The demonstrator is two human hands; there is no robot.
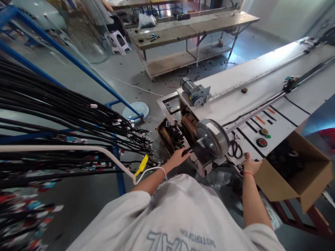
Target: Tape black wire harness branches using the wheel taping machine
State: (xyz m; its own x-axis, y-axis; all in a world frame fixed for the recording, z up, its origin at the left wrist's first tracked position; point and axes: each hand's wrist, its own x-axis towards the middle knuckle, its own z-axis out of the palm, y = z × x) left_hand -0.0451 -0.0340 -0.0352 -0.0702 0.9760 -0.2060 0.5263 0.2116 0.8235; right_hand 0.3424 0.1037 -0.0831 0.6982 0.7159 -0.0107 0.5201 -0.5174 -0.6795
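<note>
- Left hand (180,157): grip looks closed on a black piece (187,150), just left of the reel; handling under way, judged unfinished. Cannot tell if piece and reel join.
- Right hand (251,165): at near edge of white worktop (232,106), beside open box (314,176). Cannot tell whether this grip holds anything.
- Black piece: dark, short in view, mostly hidden by fingers.
- Reel (212,137): at worktop's near left end, on edge; round, grey, pale label on rim.
- Scissors (236,150): right of reel, dark handles, no hand in them.
- Rolls (261,142): farther right, lying flat.
- Beyond scissors: black strips (251,127) and orange strips (260,120) laid out, apparently already placed. Amount left: not shown.
- Motor (192,91): beyond reel, at worktop's left end.
</note>
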